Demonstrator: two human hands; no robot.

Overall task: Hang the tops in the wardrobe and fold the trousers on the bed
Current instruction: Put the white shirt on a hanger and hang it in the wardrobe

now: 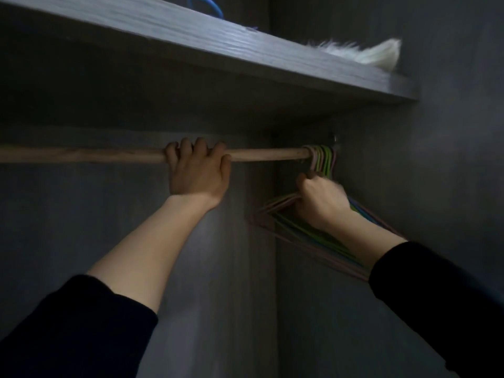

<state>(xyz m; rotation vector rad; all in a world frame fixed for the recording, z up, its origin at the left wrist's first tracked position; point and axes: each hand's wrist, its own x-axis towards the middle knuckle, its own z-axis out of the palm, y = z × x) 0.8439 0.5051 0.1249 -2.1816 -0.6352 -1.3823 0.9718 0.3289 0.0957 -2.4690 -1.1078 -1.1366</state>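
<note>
Head camera, looking up into a dim grey wardrobe (81, 227). The person's left hand (197, 170) is wrapping its fingers over a wooden rail (81, 155) with the thumb underneath, gripping it firmly near the middle. The right hand (321, 200) is curling around the necks of a bunch of thin hangers (297, 236) in pink, green and blue. Their hooks (323, 156) are sitting on the far right end of the rail, close against the side wall. The picture is too dark to tell whether the hand is holding one hanger or several. Above, a grey shelf (191, 36) is carrying a white furry item (362, 54) and a blue looped thing (207, 6). Dark sleeves are covering both forearms partway. No tops or trousers are in view, so the clothes are somewhere outside the picture.

The hangers are packed tightly together, so pulling one free is likely to drag its neighbours along and drop them. The hooks may also be catching on each other or jamming against the wall, and a hard tug could jolt the rail.
</note>
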